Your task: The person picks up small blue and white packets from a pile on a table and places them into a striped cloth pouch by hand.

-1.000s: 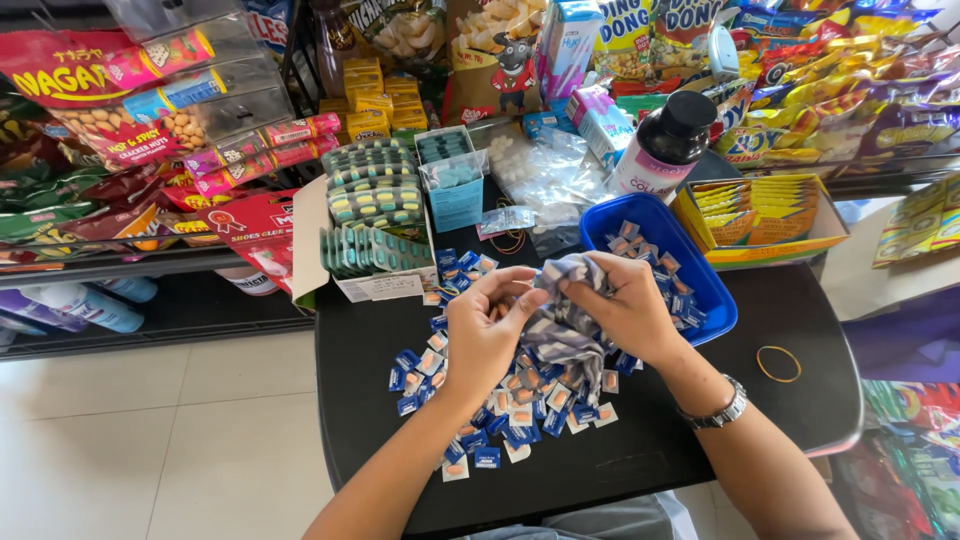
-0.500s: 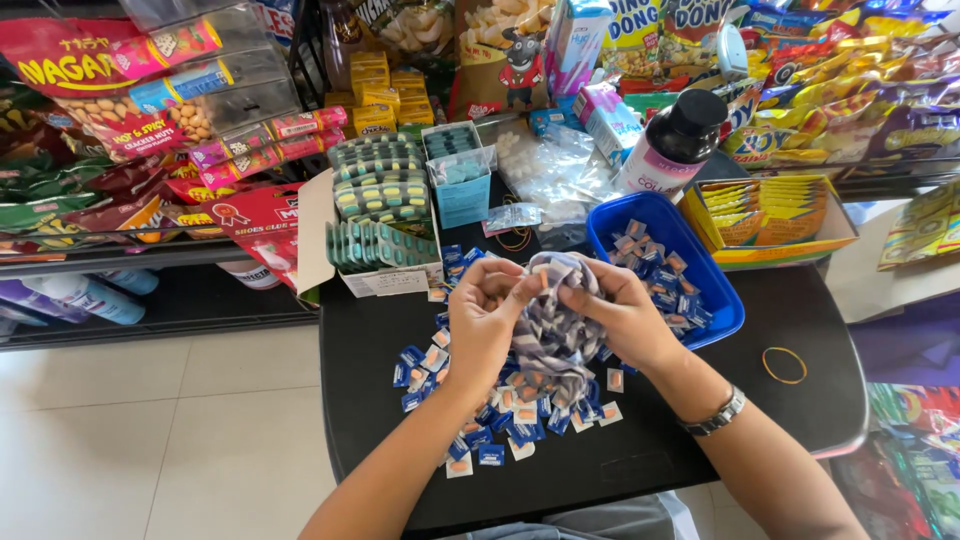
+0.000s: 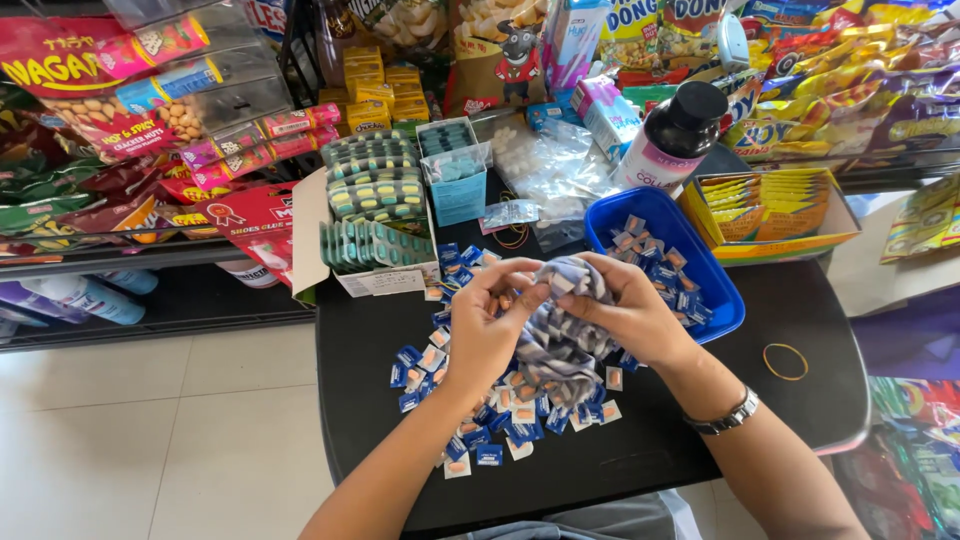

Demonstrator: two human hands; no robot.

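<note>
Nearest the camera, small blue-and-white sachets (image 3: 480, 425) lie scattered on the black desk (image 3: 650, 450). Above them, the left hand (image 3: 485, 325) and right hand (image 3: 625, 310) together grip a bunched strip of joined sachets (image 3: 560, 330), held just over the loose pile, fingers closed on its upper end. A wristwatch (image 3: 728, 415) sits on the right wrist. A yellow rubber band (image 3: 785, 360) lies on the desk to the right. Behind the hands, a blue tray (image 3: 725, 310) holds more sachets. Left of it stands a white box of green blister strips (image 3: 370, 215). Farther back are a black-capped bottle (image 3: 670, 135) and a yellow carton (image 3: 775, 215).
</note>
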